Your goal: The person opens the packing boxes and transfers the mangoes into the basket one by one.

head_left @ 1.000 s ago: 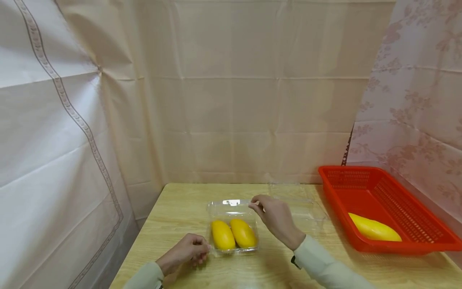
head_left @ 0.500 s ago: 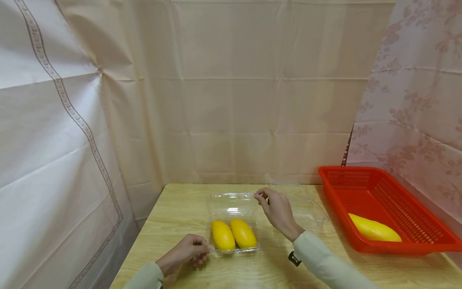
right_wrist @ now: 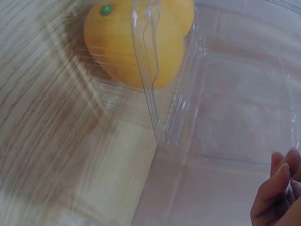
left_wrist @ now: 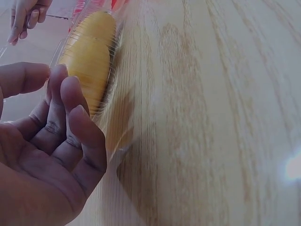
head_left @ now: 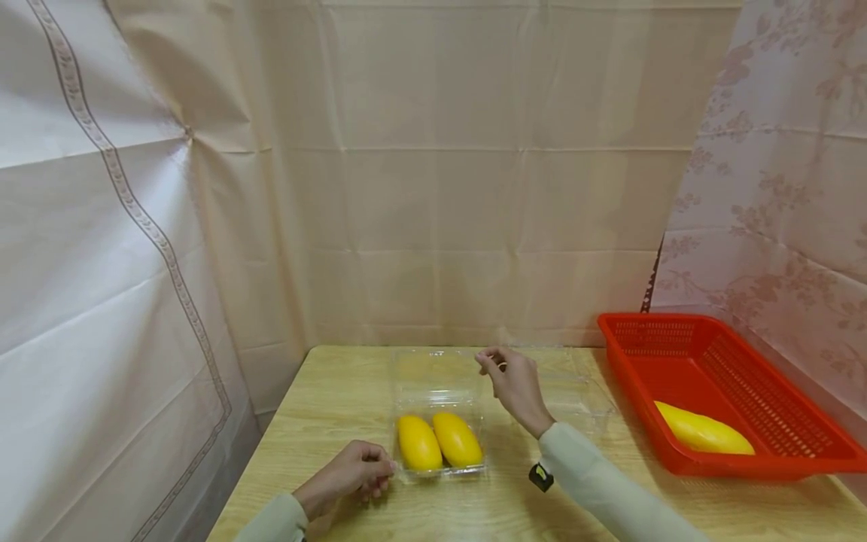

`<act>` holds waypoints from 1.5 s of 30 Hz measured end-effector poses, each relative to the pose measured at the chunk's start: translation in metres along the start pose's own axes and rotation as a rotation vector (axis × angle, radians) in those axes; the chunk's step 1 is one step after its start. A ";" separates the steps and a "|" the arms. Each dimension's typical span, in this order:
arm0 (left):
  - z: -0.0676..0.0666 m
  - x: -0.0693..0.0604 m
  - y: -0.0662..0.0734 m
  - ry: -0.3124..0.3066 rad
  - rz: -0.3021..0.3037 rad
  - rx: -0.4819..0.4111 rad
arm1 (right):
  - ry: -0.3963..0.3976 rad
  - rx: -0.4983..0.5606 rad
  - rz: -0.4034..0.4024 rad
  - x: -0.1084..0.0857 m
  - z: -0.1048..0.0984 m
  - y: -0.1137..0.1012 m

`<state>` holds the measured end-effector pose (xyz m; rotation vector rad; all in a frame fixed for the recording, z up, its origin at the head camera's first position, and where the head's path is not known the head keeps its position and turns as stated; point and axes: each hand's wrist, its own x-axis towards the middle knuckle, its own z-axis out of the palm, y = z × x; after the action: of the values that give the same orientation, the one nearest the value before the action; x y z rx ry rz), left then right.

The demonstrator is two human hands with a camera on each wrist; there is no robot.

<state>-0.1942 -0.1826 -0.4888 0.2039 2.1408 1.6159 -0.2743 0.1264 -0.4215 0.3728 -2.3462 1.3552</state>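
Two yellow mangoes [head_left: 419, 443] lie side by side in a clear plastic clamshell box [head_left: 440, 472] on the table. At the box's near left corner, my left hand [head_left: 354, 470] pinches the rim between thumb and fingertips. My right hand [head_left: 516, 384] pinches the right corner of the raised clear lid [head_left: 433, 374], which stands up at the back of the box. In the right wrist view, the fingertips [right_wrist: 281, 172] are at the lid's edge, and a mango [right_wrist: 134, 47] with a green stem spot shows through the plastic.
Behind my right hand sits another clear plastic box [head_left: 576, 395], hard to make out. A red plastic basket [head_left: 650, 440] with one yellow mango [head_left: 703, 430] stands at the right of the wooden table [head_left: 325, 391]. Cloth hangs around the table.
My right hand has moved up and away, swinging the lid back from a lower slant to a more raised position. The left hand, box and mangoes stay in place.
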 end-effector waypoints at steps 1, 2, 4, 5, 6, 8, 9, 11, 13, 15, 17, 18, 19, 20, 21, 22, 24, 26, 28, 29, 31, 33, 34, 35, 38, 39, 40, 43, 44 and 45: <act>0.000 0.000 0.000 0.000 -0.001 0.000 | 0.002 0.008 0.006 0.001 0.001 0.000; 0.000 0.000 0.000 0.000 -0.001 -0.001 | 0.004 0.015 0.010 0.002 0.001 0.000; 0.000 0.000 0.000 0.000 -0.001 -0.002 | 0.007 0.026 0.021 0.004 0.003 0.002; 0.000 0.000 0.000 0.002 -0.002 -0.001 | 0.010 0.031 0.025 0.004 0.003 0.002; 0.000 0.000 -0.001 0.003 -0.004 0.001 | 0.010 0.036 0.028 0.005 0.004 0.003; 0.000 0.000 -0.002 0.004 -0.006 0.002 | 0.011 0.048 0.039 0.006 0.007 0.008; 0.000 0.000 -0.002 0.003 -0.007 0.001 | 0.010 0.056 0.050 0.006 0.008 0.011; 0.001 0.000 -0.003 0.001 -0.009 0.000 | 0.006 0.072 0.070 0.005 0.011 0.017; 0.001 0.000 -0.004 -0.004 -0.007 -0.002 | 0.000 0.076 0.098 0.003 0.013 0.022; 0.002 0.000 -0.005 -0.008 -0.006 -0.002 | -0.011 0.067 0.122 0.001 0.015 0.026; 0.002 0.000 -0.005 -0.008 -0.007 -0.003 | -0.027 0.053 0.146 -0.002 0.016 0.029; 0.002 0.000 -0.006 -0.008 -0.009 -0.004 | -0.037 0.043 0.159 -0.004 0.017 0.031; 0.002 0.001 -0.006 -0.007 -0.010 -0.005 | -0.048 0.032 0.169 -0.005 0.018 0.033; 0.001 0.001 -0.006 -0.005 -0.012 -0.007 | -0.058 0.022 0.172 -0.006 0.019 0.035; 0.001 0.001 -0.006 -0.003 -0.014 -0.007 | -0.066 0.012 0.176 -0.008 0.020 0.038; 0.001 0.001 -0.005 -0.002 -0.016 -0.009 | -0.071 0.001 0.175 -0.009 0.021 0.039; 0.001 0.001 -0.005 0.001 -0.018 -0.007 | -0.073 -0.027 0.160 -0.011 0.022 0.042; 0.000 0.001 -0.005 0.004 -0.019 -0.005 | -0.074 -0.055 0.142 -0.012 0.022 0.045; 0.000 0.001 -0.004 0.003 -0.017 -0.007 | -0.079 -0.078 0.136 -0.012 0.022 0.046; 0.000 0.000 -0.004 0.003 -0.015 -0.008 | -0.083 -0.090 0.132 -0.012 0.022 0.046; 0.000 0.000 -0.003 0.000 -0.010 -0.014 | -0.097 -0.108 0.134 -0.012 0.022 0.047; -0.001 0.000 -0.002 -0.005 -0.007 -0.017 | -0.113 -0.127 0.144 -0.012 0.021 0.047; -0.001 -0.001 -0.002 -0.007 -0.005 -0.018 | -0.119 -0.138 0.140 -0.012 0.021 0.048; -0.001 0.000 -0.001 -0.009 -0.004 -0.021 | -0.126 -0.151 0.141 -0.012 0.021 0.049; -0.002 0.000 -0.001 -0.013 -0.004 -0.021 | -0.140 -0.186 0.132 -0.012 0.021 0.051; -0.002 0.000 -0.001 -0.014 -0.004 -0.020 | -0.144 -0.197 0.124 -0.012 0.021 0.052; -0.002 0.001 -0.001 -0.014 -0.003 -0.019 | -0.146 -0.208 0.114 -0.012 0.021 0.052; -0.002 0.002 -0.003 -0.011 0.000 -0.015 | -0.154 -0.236 0.082 -0.012 0.021 0.053; -0.002 0.002 -0.003 -0.013 0.003 -0.013 | -0.156 -0.250 0.065 -0.012 0.021 0.054; -0.002 0.002 -0.003 -0.013 0.006 -0.010 | -0.161 -0.261 0.058 -0.012 0.021 0.054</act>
<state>-0.1967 -0.1847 -0.4920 0.2178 2.1239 1.6238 -0.2903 0.1347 -0.4777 0.3492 -2.6448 1.0584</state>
